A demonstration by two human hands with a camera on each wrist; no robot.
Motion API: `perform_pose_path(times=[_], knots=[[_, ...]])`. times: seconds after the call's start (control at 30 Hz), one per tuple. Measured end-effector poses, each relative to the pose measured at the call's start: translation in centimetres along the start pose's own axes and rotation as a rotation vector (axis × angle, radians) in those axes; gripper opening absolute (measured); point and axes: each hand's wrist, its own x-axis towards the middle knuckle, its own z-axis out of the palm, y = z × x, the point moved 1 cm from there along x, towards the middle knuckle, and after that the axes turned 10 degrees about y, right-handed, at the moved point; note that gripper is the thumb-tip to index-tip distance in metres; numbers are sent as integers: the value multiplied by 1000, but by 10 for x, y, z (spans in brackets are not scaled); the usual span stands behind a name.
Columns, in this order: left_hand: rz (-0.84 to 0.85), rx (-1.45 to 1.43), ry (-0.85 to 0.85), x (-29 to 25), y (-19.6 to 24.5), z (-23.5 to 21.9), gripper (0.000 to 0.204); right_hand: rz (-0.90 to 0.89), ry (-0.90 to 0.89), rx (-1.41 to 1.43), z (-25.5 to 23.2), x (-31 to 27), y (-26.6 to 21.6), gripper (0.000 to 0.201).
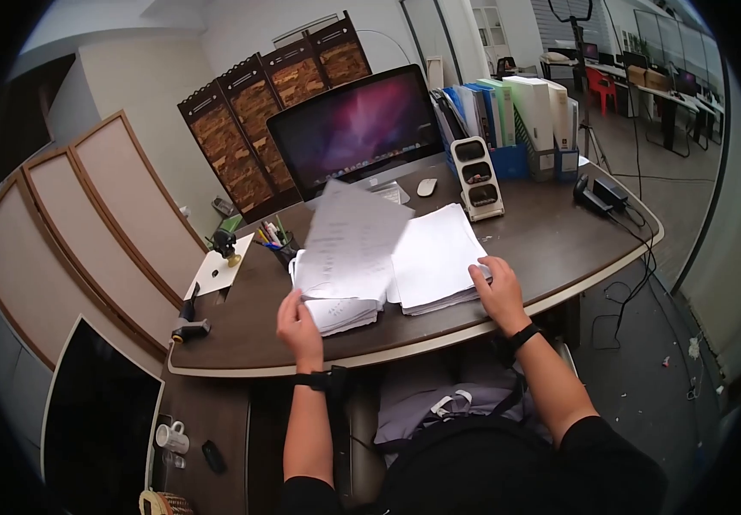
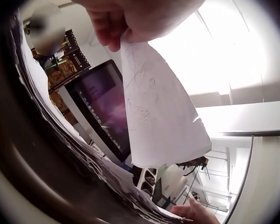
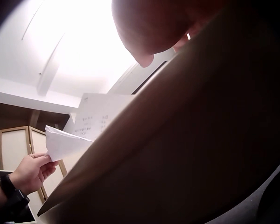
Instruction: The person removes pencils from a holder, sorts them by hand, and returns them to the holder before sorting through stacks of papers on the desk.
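The left hand [image 1: 299,330] pinches the lower left corner of a written sheet [image 1: 349,245], which stands raised and tilted above the left paper stack [image 1: 345,316]. In the left wrist view the same sheet [image 2: 161,112] hangs from the thumb and fingers of the left hand [image 2: 144,18]. Beside that stack lies a second stack of white paper [image 1: 439,257]. The right hand [image 1: 501,296] rests at its right edge, fingers loosely bent. In the right wrist view, the right hand [image 3: 154,28] is partly hidden by the desk edge.
Behind the papers stand a monitor [image 1: 358,129], a mouse [image 1: 426,187], a beige holder [image 1: 477,178] and several binders [image 1: 529,116]. A pen cup [image 1: 283,249] is left of the stacks. Black adapters [image 1: 598,197] with cables lie at the desk's right end.
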Motion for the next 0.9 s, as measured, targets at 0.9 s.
perform_pose_path(times=[0.9], knots=[[-170,23,-59,-17,-70,-3,24,-90,-31,-91,4,-3,3,34]])
